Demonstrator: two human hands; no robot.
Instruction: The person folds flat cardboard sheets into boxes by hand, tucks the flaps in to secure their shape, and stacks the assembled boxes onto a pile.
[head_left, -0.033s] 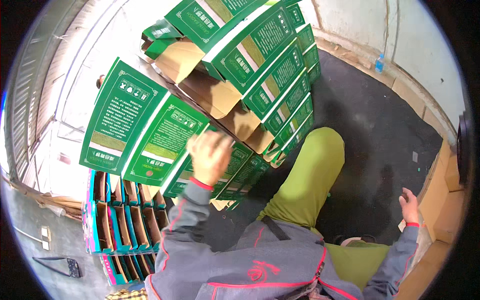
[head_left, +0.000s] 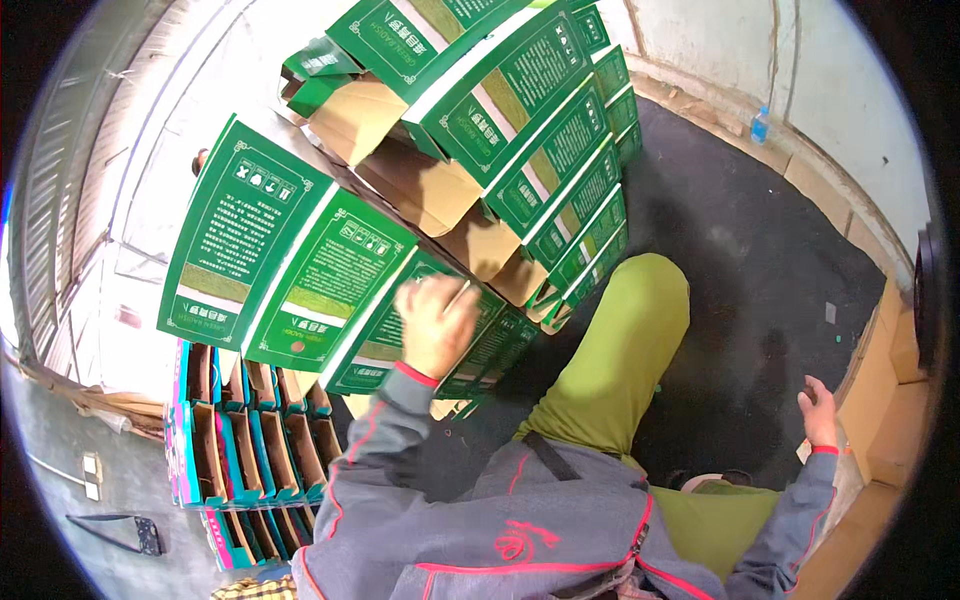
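At the far left, low in the view, a black flat object [head_left: 118,532] lies on the grey floor [head_left: 50,470]. Just right of it stands a row of blue cartons [head_left: 235,450] with open tops and brown cardboard insides, packed side by side.

Above them leans a fan of flat green cartons [head_left: 300,280] with white print, overlapping one another and tilted toward the upper right. The left hand [head_left: 432,325] rests on the lower edge of this fan, on the green carton [head_left: 385,335] third from the left; the fingers are curled over its edge, gripping it, and a thin pale stick-like object [head_left: 458,296] shows at the fingertips, though what it is cannot be told. The grey sleeve [head_left: 385,440] with red trim runs down from the wrist.

Further right, a tall stack of green cartons [head_left: 540,130] with open brown flaps rises to the upper edge. Below it, a knee in lime-green trousers [head_left: 620,350] points up over a dark mat [head_left: 760,280].

At the far right, the right hand [head_left: 820,405] hangs loosely open, holding nothing, just beside brown cardboard [head_left: 880,400]. A small blue bottle [head_left: 760,125] stands by the wall.
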